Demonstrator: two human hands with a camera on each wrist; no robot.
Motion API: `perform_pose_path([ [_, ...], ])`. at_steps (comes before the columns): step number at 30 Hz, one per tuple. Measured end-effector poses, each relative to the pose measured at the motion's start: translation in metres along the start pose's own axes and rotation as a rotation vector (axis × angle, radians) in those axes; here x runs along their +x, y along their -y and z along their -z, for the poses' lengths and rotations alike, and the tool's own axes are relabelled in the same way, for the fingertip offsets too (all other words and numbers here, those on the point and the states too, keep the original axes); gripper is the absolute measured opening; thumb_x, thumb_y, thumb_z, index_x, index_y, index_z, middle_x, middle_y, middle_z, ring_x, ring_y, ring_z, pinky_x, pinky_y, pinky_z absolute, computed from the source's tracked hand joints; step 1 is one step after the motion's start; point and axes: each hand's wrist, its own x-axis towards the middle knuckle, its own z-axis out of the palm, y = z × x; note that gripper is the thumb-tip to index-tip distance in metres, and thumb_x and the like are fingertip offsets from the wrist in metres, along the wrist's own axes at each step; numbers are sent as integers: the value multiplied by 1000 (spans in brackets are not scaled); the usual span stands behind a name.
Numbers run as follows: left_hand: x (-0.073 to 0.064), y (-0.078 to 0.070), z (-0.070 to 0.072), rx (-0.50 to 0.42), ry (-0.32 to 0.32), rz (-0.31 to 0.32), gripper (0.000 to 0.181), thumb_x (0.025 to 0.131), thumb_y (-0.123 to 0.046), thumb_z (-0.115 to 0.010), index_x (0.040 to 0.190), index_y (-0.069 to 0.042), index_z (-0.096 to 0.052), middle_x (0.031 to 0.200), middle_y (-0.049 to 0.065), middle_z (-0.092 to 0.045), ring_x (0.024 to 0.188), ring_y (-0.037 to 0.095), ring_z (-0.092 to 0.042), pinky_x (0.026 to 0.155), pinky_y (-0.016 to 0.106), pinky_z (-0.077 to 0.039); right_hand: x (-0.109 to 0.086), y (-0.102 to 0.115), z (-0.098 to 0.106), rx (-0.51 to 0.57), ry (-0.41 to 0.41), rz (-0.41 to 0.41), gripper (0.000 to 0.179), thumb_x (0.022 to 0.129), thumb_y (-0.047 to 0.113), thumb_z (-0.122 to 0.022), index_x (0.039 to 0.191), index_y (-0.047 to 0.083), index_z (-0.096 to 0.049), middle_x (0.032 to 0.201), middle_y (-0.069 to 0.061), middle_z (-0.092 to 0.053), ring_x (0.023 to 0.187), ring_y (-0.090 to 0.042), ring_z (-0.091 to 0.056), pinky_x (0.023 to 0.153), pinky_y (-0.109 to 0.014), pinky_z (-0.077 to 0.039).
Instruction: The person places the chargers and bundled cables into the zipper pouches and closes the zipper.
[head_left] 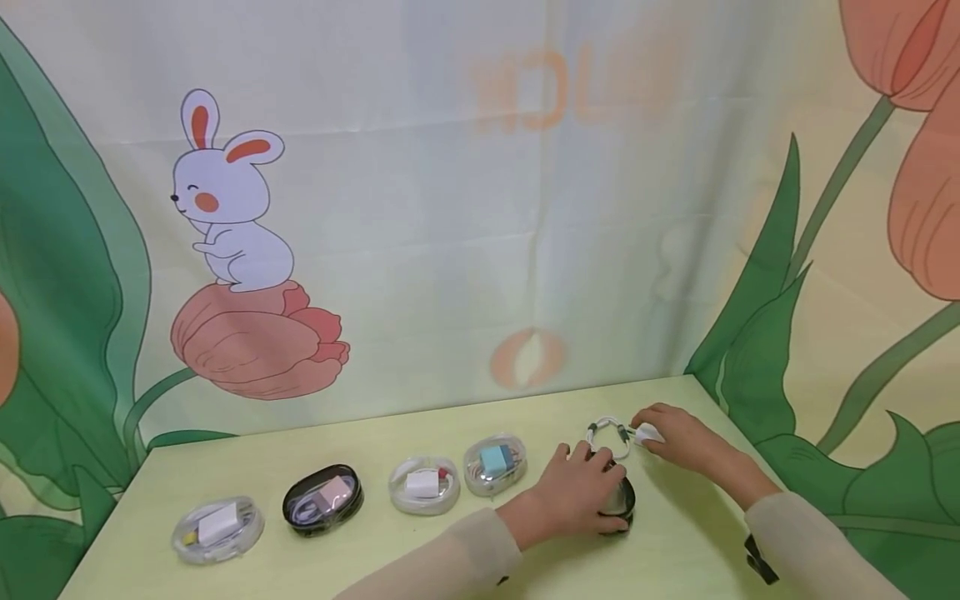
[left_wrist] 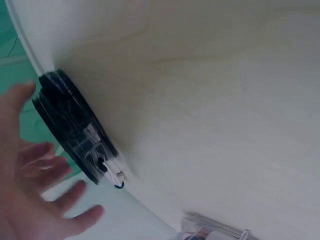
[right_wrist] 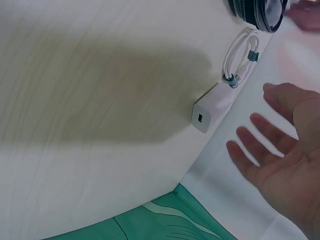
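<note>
At the table's right side, my left hand [head_left: 566, 496] reaches over a black oval zip case [head_left: 622, 492] with a see-through lid. In the left wrist view, the fingers spread loosely beside the case [left_wrist: 70, 120]. My right hand [head_left: 678, 437] is at a white charger plug [head_left: 647, 434], farther back and right. From the right wrist, its fingers [right_wrist: 250, 145] show parted and relaxed, with a gap between them and the plug [right_wrist: 212, 107]. A white cable [right_wrist: 231, 52], coiled and bound with dark green ties, lies between the plug and the case.
Left of my hands stand a clear case with a blue plug [head_left: 495, 460], another with a white plug [head_left: 422, 484], a black case [head_left: 294, 517] with a pink plug, and a clear case [head_left: 243, 546] at far left. A printed cloth [head_left: 420, 250] hangs behind the table.
</note>
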Motion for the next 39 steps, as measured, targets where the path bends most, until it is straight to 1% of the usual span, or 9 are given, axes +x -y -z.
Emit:
perform_pose_path([
  [5,2,4,-2,-163,159,34,100,83,-83,-54,163,-34,-18,165,2,-24,145,30,-34,115,49,-35,7,-7,-3,22,82,22,38,90,8,-76,126,2,-64,128,-19,-62,121,-41,-58,97,-55,-49],
  [8,4,5,-2,-189,198,6,99,85,-78,-58,163,-36,-14,165,4,-24,146,28,-32,117,42,-34,13,-10,-5,60,146,12,53,91,10,-76,139,2,-57,141,-23,-54,131,-46,-49,102,-59,-45],
  [13,7,7,-2,-199,167,-2,83,87,-68,-66,158,-40,-32,153,7,-37,134,27,-41,105,31,-44,26,-15,-12,87,246,18,69,90,15,-78,151,6,-47,154,-23,-43,141,-46,-40,108,-61,-40],
  [19,8,12,-3,-392,132,146,84,79,-62,-79,151,-40,-43,156,9,-31,133,29,-41,89,33,-54,41,-21,-20,82,318,-1,76,88,15,-80,153,5,-43,158,-21,-39,141,-44,-41,110,-59,-38],
  [23,5,15,1,-488,122,179,83,79,-58,-81,150,-36,-44,156,10,-30,134,34,-40,88,32,-54,48,-23,-21,80,351,-20,80,86,16,-82,154,2,-41,157,-20,-41,139,-43,-44,110,-57,-39],
  [27,3,16,4,-512,129,184,78,83,-53,-80,149,-33,-43,153,12,-31,132,35,-40,88,29,-53,53,-21,-21,76,361,-20,77,83,14,-85,150,2,-48,152,-18,-48,136,-40,-48,109,-55,-42],
  [31,3,17,4,-526,129,236,77,86,-54,-77,150,-33,-41,154,13,-30,132,35,-39,84,29,-54,58,-15,-24,56,323,-31,69,85,21,-83,144,1,-54,144,-19,-55,132,-39,-52,107,-53,-44],
  [35,3,17,3,-534,112,293,78,85,-59,-75,150,-33,-42,157,14,-29,135,37,-40,83,32,-56,62,-7,-27,67,319,-55,72,91,28,-78,149,-1,-47,149,-23,-49,138,-42,-46,110,-56,-39],
  [39,3,17,0,-544,91,314,80,83,-60,-77,151,-33,-42,159,14,-28,134,37,-42,84,33,-56,65,0,-30,116,350,-32,74,91,12,-76,154,0,-39,157,-22,-40,144,-42,-38,113,-57,-35],
])
